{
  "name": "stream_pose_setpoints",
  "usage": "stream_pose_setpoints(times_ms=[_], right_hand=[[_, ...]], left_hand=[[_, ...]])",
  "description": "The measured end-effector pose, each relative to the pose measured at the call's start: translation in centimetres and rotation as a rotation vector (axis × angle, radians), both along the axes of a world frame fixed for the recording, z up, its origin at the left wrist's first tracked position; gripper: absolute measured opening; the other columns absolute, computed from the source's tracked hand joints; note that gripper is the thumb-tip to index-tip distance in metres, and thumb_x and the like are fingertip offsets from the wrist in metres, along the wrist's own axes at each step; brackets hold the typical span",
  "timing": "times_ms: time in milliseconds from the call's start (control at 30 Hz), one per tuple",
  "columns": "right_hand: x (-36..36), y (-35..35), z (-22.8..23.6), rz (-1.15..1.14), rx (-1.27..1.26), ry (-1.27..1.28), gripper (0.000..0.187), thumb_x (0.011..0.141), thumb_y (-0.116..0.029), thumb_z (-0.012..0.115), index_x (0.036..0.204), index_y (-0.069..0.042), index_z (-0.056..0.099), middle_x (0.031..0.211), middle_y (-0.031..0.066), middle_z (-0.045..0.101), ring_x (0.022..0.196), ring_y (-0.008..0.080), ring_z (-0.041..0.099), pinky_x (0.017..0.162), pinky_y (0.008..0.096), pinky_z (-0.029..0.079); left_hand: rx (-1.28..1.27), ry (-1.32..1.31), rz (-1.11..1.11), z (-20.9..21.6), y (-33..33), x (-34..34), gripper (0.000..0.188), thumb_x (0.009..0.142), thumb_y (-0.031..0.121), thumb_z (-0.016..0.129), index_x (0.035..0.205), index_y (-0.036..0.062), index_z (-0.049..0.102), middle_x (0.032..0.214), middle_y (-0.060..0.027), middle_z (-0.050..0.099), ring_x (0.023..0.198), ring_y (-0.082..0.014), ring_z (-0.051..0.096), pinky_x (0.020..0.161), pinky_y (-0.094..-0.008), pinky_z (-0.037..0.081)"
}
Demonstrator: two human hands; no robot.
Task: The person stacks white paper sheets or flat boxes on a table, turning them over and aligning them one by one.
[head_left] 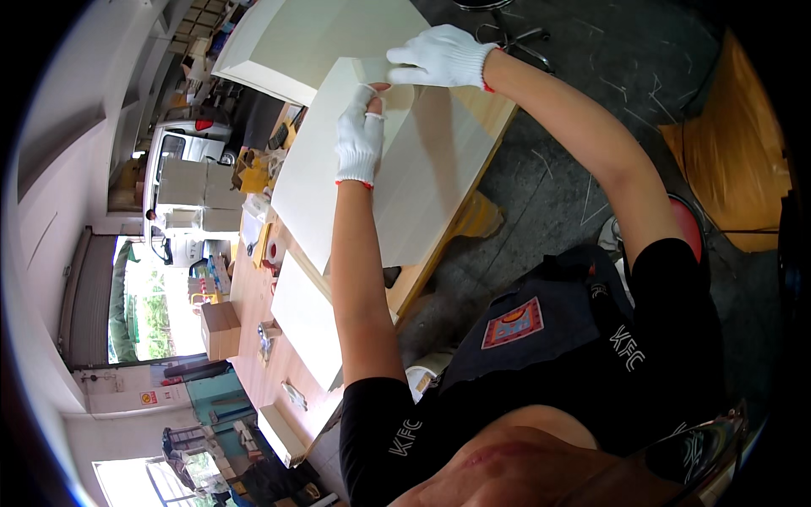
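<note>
A large white panel (pixel 317 169) with folded, angled faces lies across the worktable in front of me. My left hand (pixel 359 135), in a white knit glove with some bare fingertips, is closed over the panel's raised edge near its far end. Farther off and to the right, my right hand (pixel 443 57) wears a white glove too. Its fingers are stretched out and apart above the panel's far corner, with nothing visible in them. Whether those fingertips touch the surface is hard to tell. The right hand casts a shadow on the panel's sloping grey-white face.
Behind it lies another large pale panel (pixel 287 42). Nearer on the wooden table (pixel 253 296) are a flat white sheet (pixel 304 317), a cardboard box (pixel 220 330), a long pale box (pixel 281 435) and a roll of tape (pixel 272 251). A stool (pixel 686 226) stands at right.
</note>
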State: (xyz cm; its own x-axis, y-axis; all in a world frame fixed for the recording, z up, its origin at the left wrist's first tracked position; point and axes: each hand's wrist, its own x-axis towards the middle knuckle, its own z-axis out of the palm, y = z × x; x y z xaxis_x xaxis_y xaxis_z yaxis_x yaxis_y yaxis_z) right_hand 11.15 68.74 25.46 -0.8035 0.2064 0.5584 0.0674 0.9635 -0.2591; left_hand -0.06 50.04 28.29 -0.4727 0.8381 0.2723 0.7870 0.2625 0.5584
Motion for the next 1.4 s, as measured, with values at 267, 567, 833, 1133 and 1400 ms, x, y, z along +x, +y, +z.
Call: stream_pose_setpoints(times_ms=[267,567,833,1133,1400], right_hand=[[-1.3,-2.7,-2.7,-0.142,-0.635,0.286,0.050,0.097,-0.053,0.045,0.103,-0.006,0.064,0.087,0.0204,0.065,0.085,0.0400,0.061,0.076,0.0461,0.046],[-1.6,-2.8,-3.8,-0.054,-0.671,0.410,0.046,0.099,-0.049,0.044,0.102,-0.007,0.063,0.084,0.0180,0.065,0.084,0.0402,0.061,0.075,0.0471,0.045],[-1.1,-3.0,-3.2,-0.067,-0.713,0.363,0.050,0.097,-0.053,0.046,0.097,-0.006,0.061,0.081,0.0188,0.064,0.081,0.0407,0.061,0.074,0.0474,0.045],[-1.3,-2.8,-3.7,-0.096,-0.636,0.354,0.047,0.097,-0.052,0.046,0.099,-0.008,0.062,0.083,0.0189,0.065,0.081,0.0406,0.062,0.072,0.0485,0.046],[-1.2,-2.9,-3.7,-0.081,-0.646,0.352,0.046,0.098,-0.051,0.045,0.099,-0.009,0.063,0.082,0.0186,0.065,0.080,0.0401,0.062,0.072,0.0484,0.046]], left_hand=[[0.052,-0.048,-0.065,-0.4,0.0,-0.3,0.024,0.096,0.018,0.053,0.115,0.0112,0.066,0.083,-0.0052,0.060,0.076,-0.0141,0.052,0.074,-0.0298,0.045],[0.027,0.035,-0.077,-1.3,0.4,-1.2,0.039,0.084,0.021,0.077,0.121,0.0122,0.065,0.107,-0.0067,0.066,0.080,-0.0140,0.055,0.074,-0.0294,0.047],[0.001,-0.152,-0.038,-0.4,0.3,-0.1,0.039,0.088,0.012,0.071,0.126,0.0138,0.064,0.118,-0.0117,0.065,0.100,-0.0178,0.060,0.087,-0.0298,0.048],[0.089,0.092,-0.124,-0.9,0.5,-0.4,0.034,0.091,0.010,0.067,0.124,0.0131,0.064,0.107,-0.0114,0.068,0.086,-0.0176,0.059,0.082,-0.0300,0.049],[-0.004,-0.010,-0.055,-1.0,0.5,-0.5,0.035,0.086,0.016,0.074,0.119,0.0111,0.064,0.101,-0.0100,0.069,0.071,-0.0154,0.055,0.074,-0.0314,0.049]])
